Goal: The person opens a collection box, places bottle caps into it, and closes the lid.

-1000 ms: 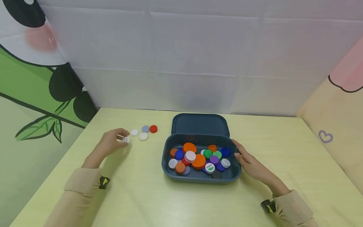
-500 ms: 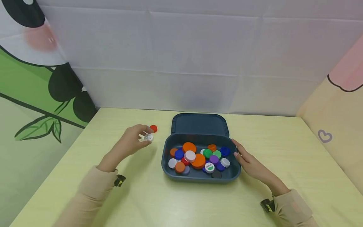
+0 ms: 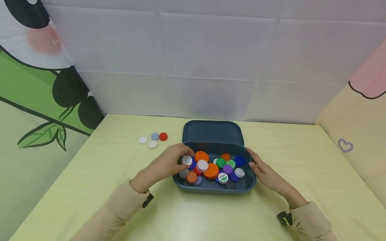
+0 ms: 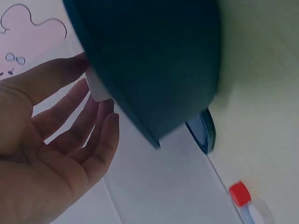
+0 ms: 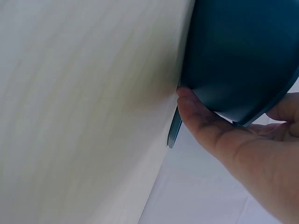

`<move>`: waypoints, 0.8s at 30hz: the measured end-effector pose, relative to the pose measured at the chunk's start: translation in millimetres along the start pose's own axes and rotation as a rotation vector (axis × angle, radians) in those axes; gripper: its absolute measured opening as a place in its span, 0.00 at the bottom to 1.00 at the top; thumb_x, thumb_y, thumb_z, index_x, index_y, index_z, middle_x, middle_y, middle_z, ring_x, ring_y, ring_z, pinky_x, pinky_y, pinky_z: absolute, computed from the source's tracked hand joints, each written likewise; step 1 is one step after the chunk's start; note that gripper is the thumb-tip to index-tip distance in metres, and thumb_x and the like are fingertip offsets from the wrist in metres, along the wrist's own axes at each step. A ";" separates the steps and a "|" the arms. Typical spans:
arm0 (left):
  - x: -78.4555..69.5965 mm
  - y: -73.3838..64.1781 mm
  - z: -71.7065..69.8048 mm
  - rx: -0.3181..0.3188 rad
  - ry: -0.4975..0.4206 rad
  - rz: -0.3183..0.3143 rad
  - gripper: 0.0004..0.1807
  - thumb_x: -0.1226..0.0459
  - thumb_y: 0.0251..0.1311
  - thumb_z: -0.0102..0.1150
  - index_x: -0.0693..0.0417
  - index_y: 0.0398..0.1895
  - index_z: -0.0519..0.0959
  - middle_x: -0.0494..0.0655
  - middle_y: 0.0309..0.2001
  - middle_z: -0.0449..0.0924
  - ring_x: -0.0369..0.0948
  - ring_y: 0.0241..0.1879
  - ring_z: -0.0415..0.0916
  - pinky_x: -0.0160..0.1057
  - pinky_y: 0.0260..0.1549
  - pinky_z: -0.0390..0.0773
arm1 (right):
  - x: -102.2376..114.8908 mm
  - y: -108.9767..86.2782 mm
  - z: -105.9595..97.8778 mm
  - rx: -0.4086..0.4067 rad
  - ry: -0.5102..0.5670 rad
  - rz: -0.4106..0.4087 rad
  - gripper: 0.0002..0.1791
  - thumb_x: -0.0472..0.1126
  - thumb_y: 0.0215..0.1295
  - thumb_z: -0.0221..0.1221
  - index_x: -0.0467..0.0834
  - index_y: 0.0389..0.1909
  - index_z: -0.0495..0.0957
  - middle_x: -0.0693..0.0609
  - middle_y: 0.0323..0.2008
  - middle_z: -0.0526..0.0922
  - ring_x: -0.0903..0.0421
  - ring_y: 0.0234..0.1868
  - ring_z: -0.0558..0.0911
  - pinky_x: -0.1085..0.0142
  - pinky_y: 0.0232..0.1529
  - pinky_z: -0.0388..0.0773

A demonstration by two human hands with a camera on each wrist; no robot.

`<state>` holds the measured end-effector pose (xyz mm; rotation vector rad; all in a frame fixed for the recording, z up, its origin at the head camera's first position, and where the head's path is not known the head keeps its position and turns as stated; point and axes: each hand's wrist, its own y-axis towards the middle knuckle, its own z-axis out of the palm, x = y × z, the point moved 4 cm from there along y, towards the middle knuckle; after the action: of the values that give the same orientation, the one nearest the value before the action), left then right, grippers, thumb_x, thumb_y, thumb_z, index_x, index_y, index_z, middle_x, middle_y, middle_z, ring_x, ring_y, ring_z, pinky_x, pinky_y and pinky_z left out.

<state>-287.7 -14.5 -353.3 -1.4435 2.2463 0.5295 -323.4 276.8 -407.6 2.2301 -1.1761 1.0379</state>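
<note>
My left hand [image 3: 167, 164] pinches a white bottle cap [image 3: 187, 161] with dark print between thumb and fingers, over the left end of the dark blue box [image 3: 208, 191]. In the left wrist view, part of that cap [image 4: 96, 87] shows beside the box's rim. Bottle caps in many colours lie inside, among them a large orange cap [image 3: 211, 171], a green cap [image 3: 220, 163] and a purple cap [image 3: 227, 169]. On the box's right side my right hand [image 3: 269, 174] holds the wall, thumb at the rim and fingers along the outside [image 5: 205, 123].
Several loose caps lie on the table [image 3: 156, 214] to the left of the box, including a red cap [image 3: 163, 136] and a light blue cap [image 3: 155, 136]. The box's lid [image 3: 212, 132] lies folded back behind it. A pale wall sheet [image 3: 208, 67] hangs at the back.
My left hand has carried the white bottle cap rightward from the left of the table, past the loose caps, to over the box's left end. My right hand has stayed at the box.
</note>
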 end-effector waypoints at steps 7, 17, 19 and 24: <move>-18.2 3.2 26.5 0.142 0.057 0.085 0.15 0.66 0.50 0.64 0.52 0.44 0.78 0.44 0.45 0.77 0.39 0.43 0.71 0.34 0.44 0.77 | 1.5 -0.9 -0.7 0.005 0.012 0.007 0.30 0.44 0.73 0.37 0.41 0.71 0.40 0.34 0.70 0.45 0.32 0.68 0.47 0.38 0.63 0.48; -33.8 8.1 43.1 0.261 0.082 0.203 0.15 0.70 0.51 0.62 0.52 0.44 0.79 0.42 0.43 0.79 0.36 0.42 0.73 0.27 0.44 0.75 | 3.7 -1.1 -1.1 0.006 0.006 0.005 0.30 0.44 0.73 0.37 0.40 0.71 0.40 0.33 0.69 0.45 0.32 0.68 0.47 0.37 0.63 0.48; -34.3 9.7 44.8 0.285 0.085 0.221 0.15 0.72 0.51 0.61 0.52 0.44 0.79 0.41 0.42 0.80 0.35 0.42 0.73 0.27 0.45 0.75 | 3.9 -1.2 -1.2 0.006 0.006 0.005 0.30 0.44 0.73 0.36 0.40 0.71 0.40 0.33 0.69 0.45 0.32 0.68 0.47 0.37 0.63 0.48; -33.8 13.5 48.8 0.347 0.080 0.261 0.15 0.74 0.52 0.59 0.53 0.44 0.79 0.41 0.42 0.81 0.35 0.42 0.74 0.27 0.46 0.74 | 3.8 -1.3 -1.2 0.009 0.009 0.012 0.30 0.44 0.73 0.36 0.40 0.71 0.40 0.33 0.69 0.44 0.31 0.68 0.46 0.37 0.63 0.48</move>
<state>-280.6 41.9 -375.1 -1.0246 2.4568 0.1458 -321.4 276.3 -403.9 2.2258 -1.1840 1.0592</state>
